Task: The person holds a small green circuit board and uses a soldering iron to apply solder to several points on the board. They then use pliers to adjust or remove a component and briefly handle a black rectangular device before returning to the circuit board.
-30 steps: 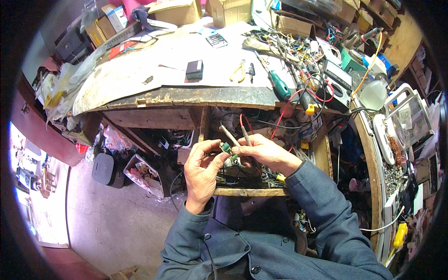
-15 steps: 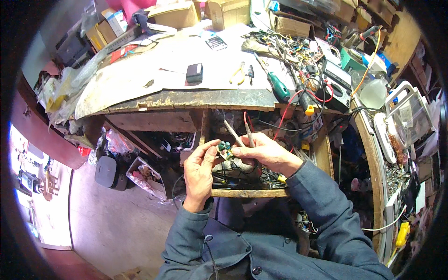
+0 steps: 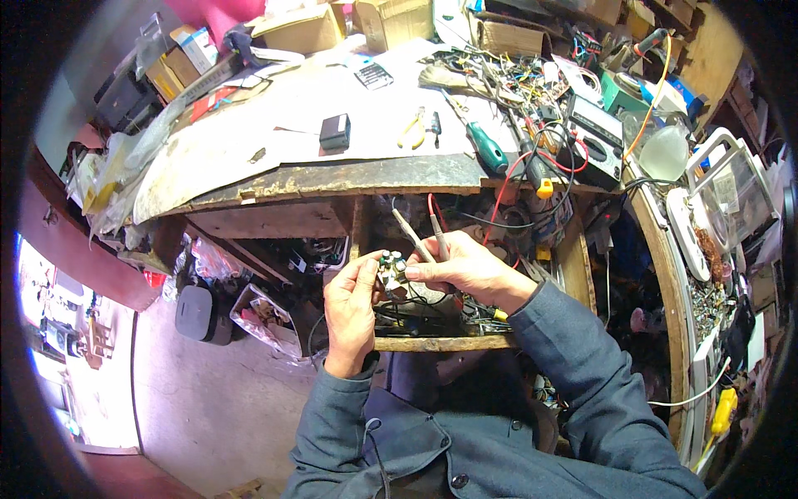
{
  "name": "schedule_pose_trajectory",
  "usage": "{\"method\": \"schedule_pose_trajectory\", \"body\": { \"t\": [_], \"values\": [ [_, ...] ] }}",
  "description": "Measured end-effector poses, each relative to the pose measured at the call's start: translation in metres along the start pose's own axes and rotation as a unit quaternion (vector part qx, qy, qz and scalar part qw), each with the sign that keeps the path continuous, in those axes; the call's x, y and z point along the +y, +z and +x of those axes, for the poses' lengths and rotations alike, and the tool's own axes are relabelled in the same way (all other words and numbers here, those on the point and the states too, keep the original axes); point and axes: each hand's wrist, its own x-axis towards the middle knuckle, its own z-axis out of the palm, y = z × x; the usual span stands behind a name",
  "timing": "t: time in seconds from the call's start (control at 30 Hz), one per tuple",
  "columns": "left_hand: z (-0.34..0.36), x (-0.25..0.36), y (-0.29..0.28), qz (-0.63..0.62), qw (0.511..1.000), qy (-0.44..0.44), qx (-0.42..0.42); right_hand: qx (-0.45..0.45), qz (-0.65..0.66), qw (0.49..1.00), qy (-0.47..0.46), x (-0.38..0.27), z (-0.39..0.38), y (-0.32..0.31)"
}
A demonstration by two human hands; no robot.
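Note:
Over an open drawer (image 3: 445,343), my left hand (image 3: 351,309) pinches a small circuit board (image 3: 391,270) with several components on it. My right hand (image 3: 475,273) is closed round two grey test probes (image 3: 411,235), their tips pointing up and away from me. The thumb of that hand touches or nearly touches the board's right edge. A red lead and a black lead run from this area towards a multimeter (image 3: 595,137) on the bench at the right. The board's underside is hidden by my fingers.
On the paper-covered bench (image 3: 291,108) lie a black block (image 3: 335,131), yellow-handled pliers (image 3: 412,130) and a green screwdriver (image 3: 487,148). Tangled wires (image 3: 507,79) heap up behind. Below left, an open box (image 3: 266,318) stands on the floor beside a dark bin (image 3: 196,313).
The circuit board has turned in my fingers, showing a paler side. Both hands keep their grip and stay almost in place. The bench has shifted slightly left in the view.

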Motion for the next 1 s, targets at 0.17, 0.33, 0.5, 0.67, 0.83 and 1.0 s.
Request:
{"method": "schedule_pose_trajectory", "body": {
  "t": [0.17, 0.33, 0.5, 0.67, 0.83, 1.0],
  "values": [
    [0.0018, -0.0039, -0.0009, 0.002, 1.000, -0.001, -0.003, 0.014, -0.010, 1.000, 0.007, 0.0031, 0.0010, -0.0010],
    [0.0004, -0.0005, 0.0032, -0.004, 1.000, -0.006, -0.010, 0.022, -0.002, 1.000, 0.010, 0.0031, 0.0005, -0.0014],
    [0.0009, -0.0022, 0.0022, -0.002, 1.000, -0.007, -0.018, 0.016, 0.010, 1.000, -0.001, 0.0053, 0.0017, -0.0019],
    [0.0006, -0.0002, 0.0026, 0.000, 0.999, -0.023, -0.026, 0.024, 0.009, 1.000, 0.008, 0.0024, 0.0011, -0.0002],
    [-0.0005, 0.0023, 0.0037, -0.008, 0.999, -0.045, -0.008, 0.029, -0.013, 0.999, 0.008, 0.0054, 0.0030, -0.0023],
    [0.0012, 0.0020, -0.0020, -0.052, 0.997, -0.046, -0.031, 0.033, -0.015, 0.999, 0.013, 0.0020, 0.0007, -0.0015]
  ]
}}
